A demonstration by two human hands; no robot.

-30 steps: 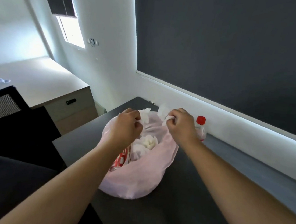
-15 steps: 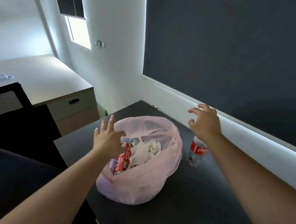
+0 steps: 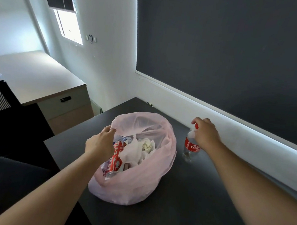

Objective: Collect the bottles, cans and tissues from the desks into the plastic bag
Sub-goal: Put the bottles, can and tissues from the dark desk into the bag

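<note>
One bottle (image 3: 191,146) left outside, upright on dark desk (image 3: 199,200), just right of pink plastic bag (image 3: 136,184). Clear body, red label, red cap, looks near empty.

Right hand (image 3: 205,134) closed around neck and cap from above; fingertip pinch only, no wrap on the body. Left hand (image 3: 102,144) pinching near-left rim of bag, fingers narrow on the film, holding mouth open.

Inside bag already: red can (image 3: 115,156) on its side, crumpled tissues (image 3: 140,148), more packaging under the left hand, not identifiable.

Risks, as judged from here:
- Light empty bottle held by the cap only: likely to swing or slip out during lift, then roll across desk.
- Bag mouth propped on one side only; far rim slack. Could fold shut as bottle comes over, bottle lands on film and bounces out.
- Bag sitting near desk edge on the left. Pulling the rim too hard could drag or tip it, spilling can and tissues.
- Cap tightness unknown; cannot tell if any liquid remains.
</note>
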